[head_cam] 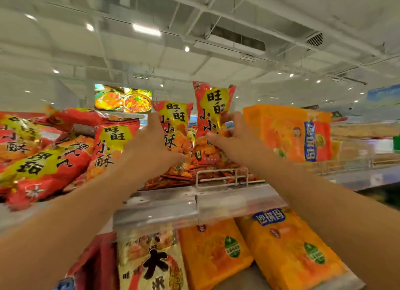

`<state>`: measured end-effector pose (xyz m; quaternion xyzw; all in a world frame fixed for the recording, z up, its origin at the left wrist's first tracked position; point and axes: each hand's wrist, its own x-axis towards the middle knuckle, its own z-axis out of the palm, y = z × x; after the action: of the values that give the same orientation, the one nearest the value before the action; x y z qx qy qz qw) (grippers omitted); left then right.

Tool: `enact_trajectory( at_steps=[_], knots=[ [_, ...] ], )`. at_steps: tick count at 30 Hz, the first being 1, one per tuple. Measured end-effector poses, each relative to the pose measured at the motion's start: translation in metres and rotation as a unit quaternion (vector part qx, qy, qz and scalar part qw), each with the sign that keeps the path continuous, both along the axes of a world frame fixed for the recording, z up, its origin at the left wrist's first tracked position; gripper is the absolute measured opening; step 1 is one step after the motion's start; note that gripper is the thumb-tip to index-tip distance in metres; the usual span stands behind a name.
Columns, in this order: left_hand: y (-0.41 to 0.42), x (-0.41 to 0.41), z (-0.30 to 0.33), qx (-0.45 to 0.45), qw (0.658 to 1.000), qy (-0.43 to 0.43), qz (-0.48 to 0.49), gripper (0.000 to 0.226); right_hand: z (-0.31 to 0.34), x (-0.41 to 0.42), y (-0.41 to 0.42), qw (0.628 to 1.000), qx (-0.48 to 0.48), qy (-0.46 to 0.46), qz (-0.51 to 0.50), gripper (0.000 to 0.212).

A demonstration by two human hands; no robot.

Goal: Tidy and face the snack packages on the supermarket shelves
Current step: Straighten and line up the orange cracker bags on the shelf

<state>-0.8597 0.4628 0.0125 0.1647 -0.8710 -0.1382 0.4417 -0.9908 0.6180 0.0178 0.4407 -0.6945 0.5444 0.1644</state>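
bright ceiling lights (146,29) | soft motion blur | wide-angle bending at edges

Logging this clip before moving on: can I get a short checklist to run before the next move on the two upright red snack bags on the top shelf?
1. Right hand pinches the taller red bag: ok.
2. Left hand touches the shorter red bag: ok.
3. Both labels face front: ok.
4. Red bags at left tidy: not ok, toppled in a heap.
5. Wire divider upright: ok.
6. Space behind the bags: cannot tell.
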Motion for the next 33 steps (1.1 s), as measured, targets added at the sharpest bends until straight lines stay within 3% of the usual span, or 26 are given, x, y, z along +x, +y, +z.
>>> enact_trajectory(
  at_steps=[3,11,15,19,22,33],
  knots=[
    [0.005,-0.004,-0.004,0.002,0.999,-0.008,0.045,0.101,-0.008,-0.016,-0.01,0.997,0.054,0.052,0.005,0.042],
    [0.023,0.008,-0.034,-0.044,0.991,-0.029,0.12,0.101,-0.03,-0.025,-0.006,0.951,0.149,0.239,-0.126,0.055],
    [0.02,0.015,-0.035,-0.013,0.996,-0.034,0.083,0.095,-0.029,-0.025,-0.005,0.963,0.165,0.203,-0.073,0.04],
    [0.014,0.018,-0.035,-0.026,0.998,-0.008,0.053,0.077,-0.036,-0.023,-0.003,0.96,0.107,0.253,-0.047,0.052],
    [0.008,0.013,-0.035,-0.04,0.996,-0.04,0.062,0.075,-0.041,-0.024,-0.007,0.95,0.098,0.294,-0.046,0.048],
    [0.004,0.005,-0.033,-0.033,0.994,-0.076,0.077,0.078,-0.043,-0.028,-0.012,0.951,0.113,0.279,-0.068,0.049]
  ],
)
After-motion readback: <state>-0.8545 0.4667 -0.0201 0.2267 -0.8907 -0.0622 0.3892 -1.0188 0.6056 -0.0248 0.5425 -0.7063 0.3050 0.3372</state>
